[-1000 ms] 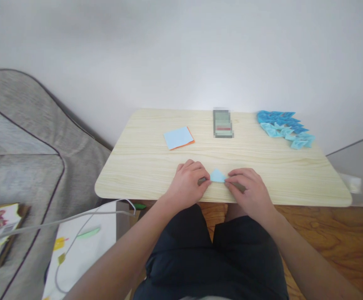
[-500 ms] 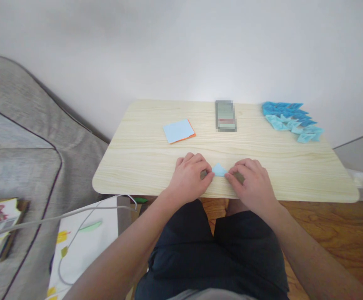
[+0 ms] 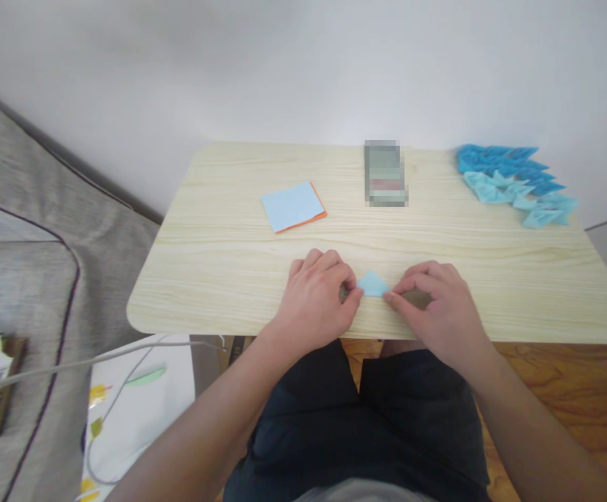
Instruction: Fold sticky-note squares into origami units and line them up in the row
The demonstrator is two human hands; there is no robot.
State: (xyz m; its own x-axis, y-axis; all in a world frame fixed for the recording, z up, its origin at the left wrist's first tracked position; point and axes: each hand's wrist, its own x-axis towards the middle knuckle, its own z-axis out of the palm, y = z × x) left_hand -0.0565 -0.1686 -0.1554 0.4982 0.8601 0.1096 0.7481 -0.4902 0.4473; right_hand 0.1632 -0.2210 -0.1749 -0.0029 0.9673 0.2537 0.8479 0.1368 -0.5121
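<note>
A small light-blue piece of folded paper (image 3: 373, 284), triangular with its tip toward the wall, lies near the front edge of the table. My left hand (image 3: 320, 296) pinches its left corner between thumb and forefinger. At the opposite corner, the thumb and forefinger of my right hand (image 3: 435, 307) are closed on the paper as well. Both hands rest low over the tabletop, and the fingertips cover the paper's two lower corners.
Light wooden table (image 3: 203, 265) against a white wall. Behind my left hand lies a stack of paper sheets (image 3: 293, 207), light blue over orange. A blurred-out rectangular object (image 3: 385, 174) lies farther back. Folded blue paper pieces (image 3: 512, 183) cluster at back right. A grey sofa (image 3: 109, 258) stands left.
The camera view has shifted closer to the table. Both hands still pinch the folded paper at its corners, with little visible change in the paper.
</note>
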